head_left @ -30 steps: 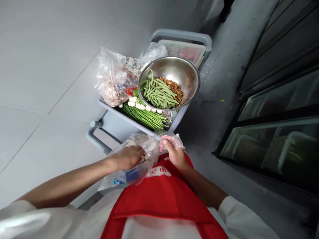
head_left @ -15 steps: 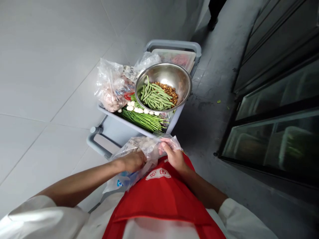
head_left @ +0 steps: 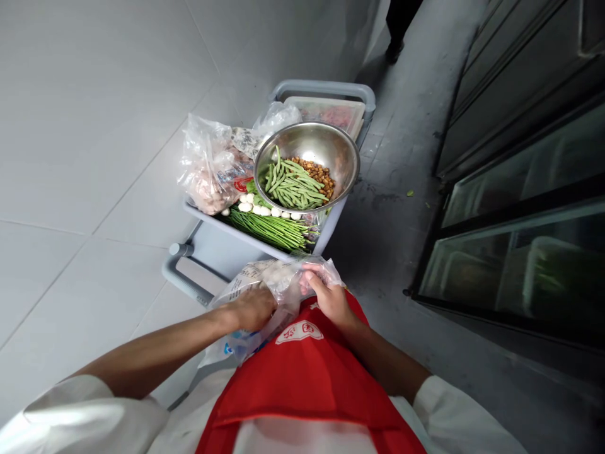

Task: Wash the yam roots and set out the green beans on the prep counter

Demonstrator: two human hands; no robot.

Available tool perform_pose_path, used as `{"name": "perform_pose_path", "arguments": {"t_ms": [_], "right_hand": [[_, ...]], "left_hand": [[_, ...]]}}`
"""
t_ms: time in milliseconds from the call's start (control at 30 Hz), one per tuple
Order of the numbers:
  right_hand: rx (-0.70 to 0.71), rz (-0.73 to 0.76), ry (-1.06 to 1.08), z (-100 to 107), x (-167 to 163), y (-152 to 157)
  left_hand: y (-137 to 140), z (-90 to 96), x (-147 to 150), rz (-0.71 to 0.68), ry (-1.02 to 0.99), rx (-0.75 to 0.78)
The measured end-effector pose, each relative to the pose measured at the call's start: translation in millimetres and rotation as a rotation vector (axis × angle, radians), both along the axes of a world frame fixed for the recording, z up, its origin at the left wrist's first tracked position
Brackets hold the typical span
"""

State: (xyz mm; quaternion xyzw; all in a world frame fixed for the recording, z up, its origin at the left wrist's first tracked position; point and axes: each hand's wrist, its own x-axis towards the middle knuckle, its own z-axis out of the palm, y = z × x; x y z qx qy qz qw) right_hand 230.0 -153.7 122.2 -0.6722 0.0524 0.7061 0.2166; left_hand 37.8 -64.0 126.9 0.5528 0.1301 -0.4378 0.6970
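Note:
Close in front of my red apron (head_left: 302, 372), both hands grip a clear plastic bag (head_left: 283, 277) with printing on it. My left hand (head_left: 255, 307) is closed around its gathered side, fingertips hidden. My right hand (head_left: 328, 293) pinches the bag's right edge between thumb and fingers. What lies inside the bag I cannot make out clearly. Just beyond it is a grey cart (head_left: 222, 249). A steel bowl (head_left: 343, 151) on the cart holds green beans (head_left: 297, 186) and brown diced pieces (head_left: 316, 173).
Green stalks (head_left: 269, 228), white round vegetables (head_left: 265, 210) and a clear bag of pale meat (head_left: 212, 176) fill the cart's tray, with a lidded container (head_left: 331, 112) at its far end. Glass-doored cabinets (head_left: 520, 252) stand at right. Another person's leg (head_left: 397, 31) shows at the top.
The view has shifted slightly, so the cart and cabinets sit a little further left. Both hands keep their hold on the plastic bag with hardly any movement.

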Motion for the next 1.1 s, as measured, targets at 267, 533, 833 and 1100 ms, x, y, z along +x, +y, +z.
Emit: {"name": "perform_pose_path", "arguments": {"t_ms": [267, 533, 833, 1100], "right_hand": [[0.006, 0.027, -0.041, 1, -2, -3], [-0.012, 0.033, -0.046, -1, 2, 4], [-0.009, 0.054, -0.038, -1, 4, 4], [-0.044, 0.025, -0.041, 2, 4, 7]], "left_hand": [[-7, 4.6, -11, 0.094, 0.069, 0.057], [80, 23.3, -52, 0.600, 0.158, -0.330], [111, -66.7, -64, 1.432, 0.790, -0.213], [103, 11.4, -35, 0.544, 0.194, -0.170]]}}
